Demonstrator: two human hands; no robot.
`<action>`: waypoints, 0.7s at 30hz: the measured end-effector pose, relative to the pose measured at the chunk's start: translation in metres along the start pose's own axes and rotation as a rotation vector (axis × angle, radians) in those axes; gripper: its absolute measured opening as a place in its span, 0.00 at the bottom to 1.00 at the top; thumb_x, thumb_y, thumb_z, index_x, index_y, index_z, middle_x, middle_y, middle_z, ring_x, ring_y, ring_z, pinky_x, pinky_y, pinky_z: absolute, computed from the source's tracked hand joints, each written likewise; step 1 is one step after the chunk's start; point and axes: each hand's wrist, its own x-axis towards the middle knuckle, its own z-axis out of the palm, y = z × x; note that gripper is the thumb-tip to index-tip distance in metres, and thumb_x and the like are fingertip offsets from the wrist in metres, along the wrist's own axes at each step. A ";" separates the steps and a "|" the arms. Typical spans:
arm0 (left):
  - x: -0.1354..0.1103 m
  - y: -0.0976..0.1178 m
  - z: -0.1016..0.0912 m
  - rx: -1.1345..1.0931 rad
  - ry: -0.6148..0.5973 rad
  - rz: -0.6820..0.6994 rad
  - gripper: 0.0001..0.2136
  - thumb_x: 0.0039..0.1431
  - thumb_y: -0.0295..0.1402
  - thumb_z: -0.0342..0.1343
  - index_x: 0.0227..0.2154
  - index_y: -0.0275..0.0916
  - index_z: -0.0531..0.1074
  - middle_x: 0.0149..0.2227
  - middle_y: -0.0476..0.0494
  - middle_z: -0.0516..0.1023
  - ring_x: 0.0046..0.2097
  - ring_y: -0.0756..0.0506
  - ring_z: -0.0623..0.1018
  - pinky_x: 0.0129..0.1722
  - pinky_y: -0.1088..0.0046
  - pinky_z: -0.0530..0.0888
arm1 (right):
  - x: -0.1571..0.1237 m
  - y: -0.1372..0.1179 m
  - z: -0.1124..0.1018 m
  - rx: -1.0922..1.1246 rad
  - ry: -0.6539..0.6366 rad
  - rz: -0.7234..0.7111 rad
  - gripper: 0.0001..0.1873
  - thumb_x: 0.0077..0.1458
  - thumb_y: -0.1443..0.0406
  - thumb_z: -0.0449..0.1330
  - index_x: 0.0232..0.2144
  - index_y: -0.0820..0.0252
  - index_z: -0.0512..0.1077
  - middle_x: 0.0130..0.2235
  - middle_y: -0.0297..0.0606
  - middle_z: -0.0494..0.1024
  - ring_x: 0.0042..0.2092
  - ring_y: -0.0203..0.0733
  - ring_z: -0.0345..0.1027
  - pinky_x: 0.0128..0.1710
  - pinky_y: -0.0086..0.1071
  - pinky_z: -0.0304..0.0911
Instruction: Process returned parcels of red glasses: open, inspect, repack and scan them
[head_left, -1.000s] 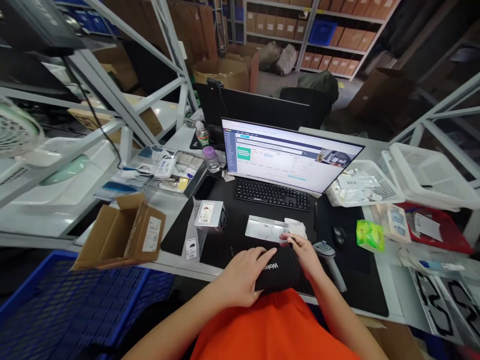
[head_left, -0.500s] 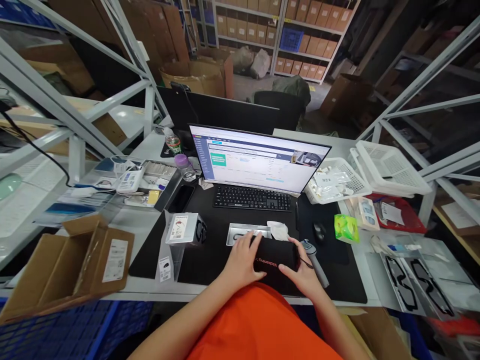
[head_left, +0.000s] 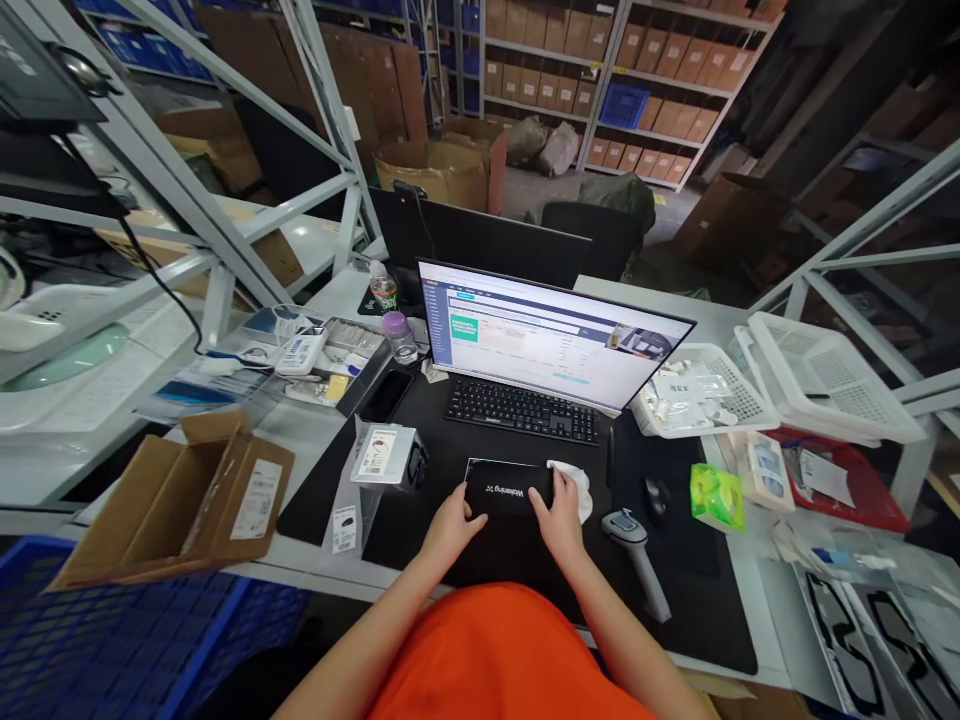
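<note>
A black case with white "Wakening" lettering (head_left: 507, 489) is held level over the mat, in front of the keyboard. My left hand (head_left: 448, 530) is closed on its left end, thumb on the near edge. At its right end my right hand (head_left: 559, 518) grips the case. A thin pale edge of the white box (head_left: 504, 461) shows behind it, and the rest of that box is hidden. Beside my right fingers lies crumpled white tissue or wrapping (head_left: 576, 492). A grey barcode scanner (head_left: 636, 555) rests to the right of my right hand.
A boxed item (head_left: 388, 455) in clear wrap sits left on the black mat (head_left: 442, 540). An open cardboard box (head_left: 195, 500) stands further left. The keyboard (head_left: 525, 408) and monitor (head_left: 547, 335) are behind. Mouse (head_left: 656, 498), green packet (head_left: 717, 497) and white baskets (head_left: 832, 375) are on the right.
The view has shifted, so the desk appears lower and further right. The case now shows white lettering instead of red and covers the open white box. Both hands have moved to its ends.
</note>
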 end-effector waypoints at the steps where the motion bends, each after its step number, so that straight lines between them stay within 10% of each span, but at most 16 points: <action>1: -0.001 -0.001 -0.002 0.024 0.022 -0.007 0.29 0.54 0.36 0.59 0.58 0.35 0.63 0.37 0.42 0.74 0.43 0.39 0.78 0.48 0.60 0.74 | 0.000 -0.002 0.001 -0.049 0.004 -0.017 0.34 0.62 0.51 0.53 0.64 0.65 0.62 0.59 0.57 0.69 0.62 0.61 0.63 0.60 0.53 0.61; 10: -0.011 -0.001 0.008 0.181 -0.014 0.061 0.35 0.60 0.34 0.53 0.68 0.40 0.49 0.65 0.31 0.59 0.65 0.35 0.67 0.61 0.58 0.67 | -0.013 0.020 -0.004 -0.206 0.007 -0.308 0.18 0.66 0.60 0.52 0.48 0.61 0.78 0.54 0.50 0.78 0.56 0.57 0.69 0.56 0.54 0.65; 21: -0.022 0.004 0.005 0.342 -0.045 0.082 0.38 0.57 0.31 0.55 0.69 0.36 0.47 0.67 0.26 0.59 0.65 0.32 0.67 0.62 0.55 0.66 | -0.052 0.043 0.021 -0.461 -0.196 -0.382 0.37 0.61 0.69 0.49 0.71 0.63 0.49 0.68 0.57 0.59 0.69 0.64 0.53 0.66 0.65 0.46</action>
